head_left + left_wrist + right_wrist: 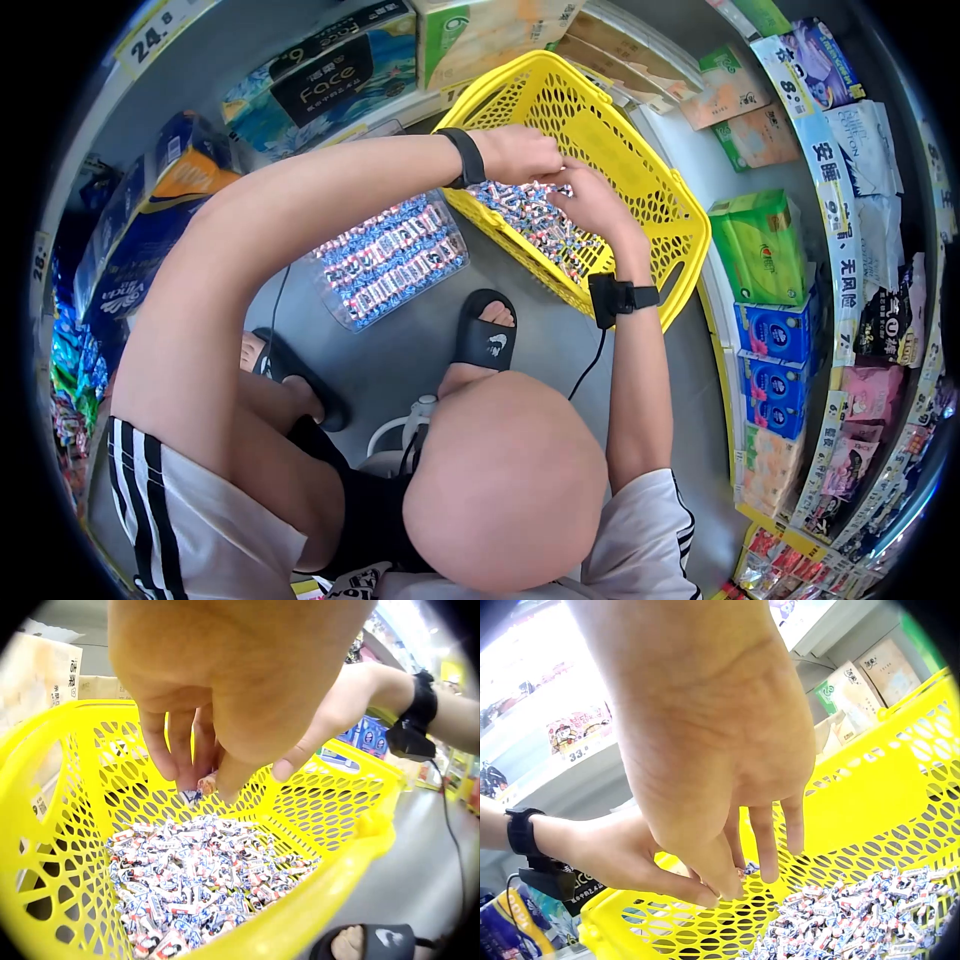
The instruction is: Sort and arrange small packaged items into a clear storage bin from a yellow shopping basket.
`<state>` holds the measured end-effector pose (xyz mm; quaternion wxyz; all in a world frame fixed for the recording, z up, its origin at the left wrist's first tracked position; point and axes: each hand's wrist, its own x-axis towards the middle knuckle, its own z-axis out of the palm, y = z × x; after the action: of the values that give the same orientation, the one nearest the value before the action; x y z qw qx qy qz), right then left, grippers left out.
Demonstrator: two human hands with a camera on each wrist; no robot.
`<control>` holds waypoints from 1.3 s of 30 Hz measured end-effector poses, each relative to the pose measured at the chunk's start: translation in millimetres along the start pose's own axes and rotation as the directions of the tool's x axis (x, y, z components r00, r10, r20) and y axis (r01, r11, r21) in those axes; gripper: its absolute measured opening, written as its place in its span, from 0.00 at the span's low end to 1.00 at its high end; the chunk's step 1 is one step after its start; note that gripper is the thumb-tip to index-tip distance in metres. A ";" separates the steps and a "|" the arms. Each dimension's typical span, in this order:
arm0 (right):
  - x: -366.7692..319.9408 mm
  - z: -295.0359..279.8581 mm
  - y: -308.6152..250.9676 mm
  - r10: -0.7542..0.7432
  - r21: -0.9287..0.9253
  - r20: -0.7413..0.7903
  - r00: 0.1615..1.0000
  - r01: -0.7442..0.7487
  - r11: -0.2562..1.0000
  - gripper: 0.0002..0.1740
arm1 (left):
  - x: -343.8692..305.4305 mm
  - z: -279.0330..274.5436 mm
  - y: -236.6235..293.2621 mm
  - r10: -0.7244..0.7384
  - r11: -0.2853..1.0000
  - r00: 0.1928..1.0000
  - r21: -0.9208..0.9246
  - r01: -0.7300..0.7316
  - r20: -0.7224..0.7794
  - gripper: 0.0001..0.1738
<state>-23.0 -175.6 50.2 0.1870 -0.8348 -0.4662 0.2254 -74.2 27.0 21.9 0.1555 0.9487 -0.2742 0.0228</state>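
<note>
Both hands meet over a yellow plastic basket (pixel 690 230) with a loose heap of small wrapped candies (pixel 202 877) in it. My left hand (pixel 520 152) reaches in over the near left rim. In the left wrist view its thumb and fingers pinch a wrapped candy (pixel 208 783) above the heap. Close beside it is my right hand (pixel 598 205), fingers pointing down. At its thumb and fingertips, in the right wrist view, the blue end of a wrapped candy (pixel 750 868) pokes out; most of that candy is hidden.
Left of the basket, a clear box (pixel 455 262) holds candies laid in neat rows. Slippered feet (pixel 485 330) stand on the grey floor. Shelves with tissue packs (pixel 765 245) line the right side, and tissue boxes (pixel 340 75) stand behind. A bent knee (pixel 505 480) is in front.
</note>
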 end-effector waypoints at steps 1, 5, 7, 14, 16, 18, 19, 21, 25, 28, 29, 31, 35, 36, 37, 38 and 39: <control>-2.1 -4.2 -9.1 -0.019 -0.019 -0.042 0.999 0.018 1.000 0.18 | -4.5 -5.7 0.9 0.027 0.999 1.000 -0.026 -0.027 0.013 0.08; -3.1 -1.3 -26.1 -0.061 -0.004 -0.190 0.980 0.062 0.998 0.11 | -24.9 -16.5 -2.6 0.091 0.989 0.996 -0.111 -0.093 -0.017 0.06; -8.2 0.3 -39.5 -0.062 0.034 -0.262 0.963 0.074 0.997 0.11 | -40.0 -23.5 0.7 0.119 0.983 0.986 -0.126 -0.133 -0.115 0.15; -8.2 15.9 -72.3 0.005 0.162 -0.305 0.952 0.047 0.986 0.17 | -98.3 -54.2 18.2 -0.041 0.970 0.999 -0.241 0.043 0.015 0.27; -4.7 20.8 -77.2 -0.047 0.129 -0.302 0.952 0.089 0.988 0.15 | -111.1 -50.1 18.0 -0.034 0.964 0.999 -0.263 0.030 -0.013 0.26; -3.8 24.1 -84.5 -0.097 0.104 -0.318 0.943 0.136 0.985 0.11 | -120.2 -47.0 19.3 0.010 0.958 0.996 -0.283 -0.034 -0.088 0.25; -4.2 24.5 -90.8 -0.086 0.093 -0.325 0.942 0.123 0.988 0.08 | -125.0 -49.6 20.4 -0.012 0.953 0.998 -0.302 -0.006 -0.059 0.23; -5.8 28.2 -97.4 -0.103 0.071 -0.338 0.935 0.134 0.988 0.08 | -131.9 -55.5 23.7 -0.056 0.938 0.998 -0.344 0.038 -0.043 0.24; -9.1 36.3 -106.8 -0.175 0.018 -0.375 0.910 0.196 0.980 0.07 | -147.3 -59.8 25.2 -0.039 0.938 0.993 -0.347 -0.002 -0.109 0.26; -10.9 43.1 -111.2 -0.246 -0.025 -0.407 0.880 0.258 0.966 0.05 | -155.7 -52.7 24.8 -0.030 0.924 0.985 -0.380 -0.037 -0.169 0.28; -10.9 46.5 -113.1 -0.319 -0.077 -0.432 0.843 0.318 0.945 0.05 | -159.2 -50.0 24.8 -0.032 0.925 0.986 -0.379 -0.033 -0.164 0.28; -12.2 53.2 -117.0 -0.403 -0.155 -0.426 0.810 0.373 0.915 0.06 | -167.0 -54.9 30.5 -0.092 0.915 0.996 -0.394 0.083 -0.004 0.25; -14.2 71.7 -125.7 -0.504 -0.236 -0.367 0.782 0.446 0.863 0.07 | -186.0 -43.2 29.3 0.014 0.859 0.997 -0.510 -0.054 -0.081 0.22; -14.3 77.2 -128.4 -0.505 -0.235 -0.368 0.781 0.447 0.863 0.07 | -190.8 -39.3 27.2 0.014 0.859 0.997 -0.508 -0.052 -0.080 0.22; -14.4 82.9 -130.8 -0.542 -0.298 -0.360 0.760 0.456 0.838 0.07 | -195.4 -35.6 25.3 0.001 0.852 0.999 -0.523 -0.018 -0.034 0.21; -13.4 88.4 -131.8 -0.578 -0.361 -0.349 0.738 0.464 0.809 0.07 | -198.8 -32.2 22.8 -0.013 0.845 1.000 -0.534 0.017 0.012 0.20; -11.1 94.1 -131.8 -0.598 -0.400 -0.338 0.727 0.464 0.791 0.09 | -201.8 -38.7 27.0 -0.065 0.849 0.993 -0.518 0.107 0.098 0.17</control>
<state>-171.4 -110.3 43.3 0.2226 -0.7104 -0.6591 -0.1067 -258.1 120.8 40.4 0.3974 0.8824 -0.2329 -0.0961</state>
